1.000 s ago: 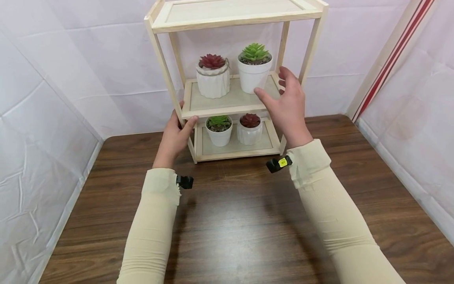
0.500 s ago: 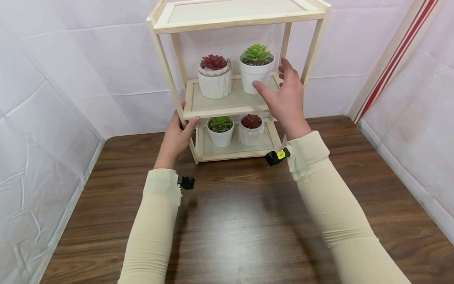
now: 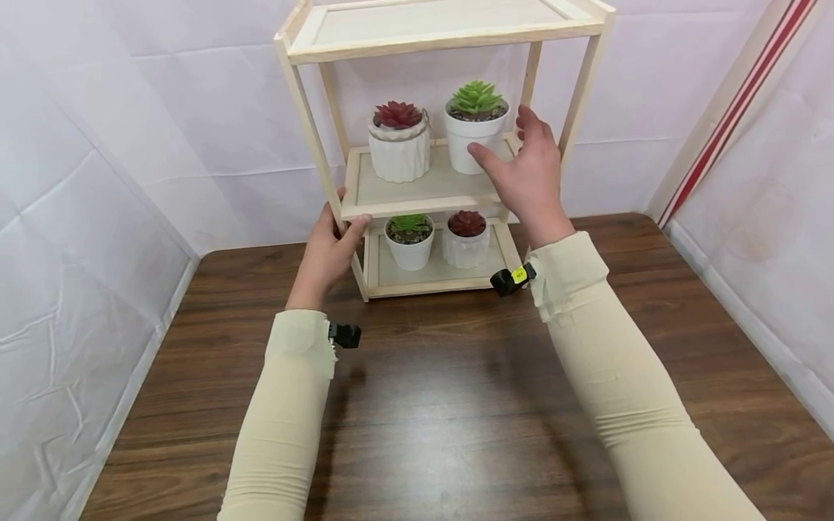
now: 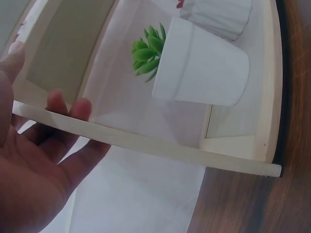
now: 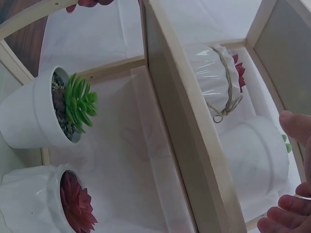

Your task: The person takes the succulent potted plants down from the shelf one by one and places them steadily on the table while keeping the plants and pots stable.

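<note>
A pale wooden shelf rack (image 3: pixel 449 43) stands on the table with potted succulents on its two lower tiers. My left hand (image 3: pixel 326 250) grips the rack's left front post by the middle tier; in the left wrist view, its fingers (image 4: pixel 81 108) wrap round the post. My right hand (image 3: pixel 528 177) is at the middle tier's right side, thumb and fingers spread around a white pot with a green succulent (image 3: pixel 474 134). In the right wrist view, a gap shows between the thumb (image 5: pixel 294 125) and the fingers. Left of that pot sits a ribbed white pot with a red succulent (image 3: pixel 399 148).
On the bottom tier are a white pot with a green succulent (image 3: pixel 410 250) and a ribbed white pot with a red one (image 3: pixel 466 242). The dark wood table (image 3: pixel 417 405) extends in front. White cloth walls (image 3: pixel 215 137) enclose the back and sides.
My right hand has risen slightly beside the green succulent's pot, its thumb now higher across the pot's front. My left hand keeps its grip on the post. The pots stay in place.
</note>
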Tool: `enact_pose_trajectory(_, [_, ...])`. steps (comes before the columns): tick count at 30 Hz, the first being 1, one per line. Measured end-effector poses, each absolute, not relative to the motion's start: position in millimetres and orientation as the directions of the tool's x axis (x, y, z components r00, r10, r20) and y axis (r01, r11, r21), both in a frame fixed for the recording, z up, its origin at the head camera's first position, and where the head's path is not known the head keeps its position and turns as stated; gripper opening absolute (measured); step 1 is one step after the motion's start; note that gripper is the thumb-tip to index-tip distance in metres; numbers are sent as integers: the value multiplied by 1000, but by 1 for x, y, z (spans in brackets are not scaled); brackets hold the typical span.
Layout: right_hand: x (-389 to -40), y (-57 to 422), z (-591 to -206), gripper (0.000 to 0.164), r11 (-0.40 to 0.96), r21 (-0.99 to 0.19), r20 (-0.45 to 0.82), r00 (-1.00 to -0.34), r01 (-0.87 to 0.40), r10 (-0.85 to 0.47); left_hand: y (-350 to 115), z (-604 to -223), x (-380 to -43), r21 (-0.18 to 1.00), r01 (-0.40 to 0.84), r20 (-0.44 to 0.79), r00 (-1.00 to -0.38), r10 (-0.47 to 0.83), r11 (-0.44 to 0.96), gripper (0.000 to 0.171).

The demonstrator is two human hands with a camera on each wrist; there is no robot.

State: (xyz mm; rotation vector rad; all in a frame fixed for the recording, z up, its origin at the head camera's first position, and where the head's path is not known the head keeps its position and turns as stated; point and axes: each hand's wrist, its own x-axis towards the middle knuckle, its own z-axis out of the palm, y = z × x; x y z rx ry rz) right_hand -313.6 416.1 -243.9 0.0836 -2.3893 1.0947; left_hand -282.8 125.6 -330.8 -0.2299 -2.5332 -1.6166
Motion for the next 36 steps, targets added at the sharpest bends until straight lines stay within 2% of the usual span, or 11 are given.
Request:
enact_pose_trajectory(12, [-319,418,-242,93,690,-689,438,-886,-221,153,130,-321,-279,876,173,199,-980,-10,449,84])
enact_pose_trajectory(36, [-331,416,-239,99,685,-712,349,-924,-155,153,130,-321,-277,858,181,223,-974,-32,480,75])
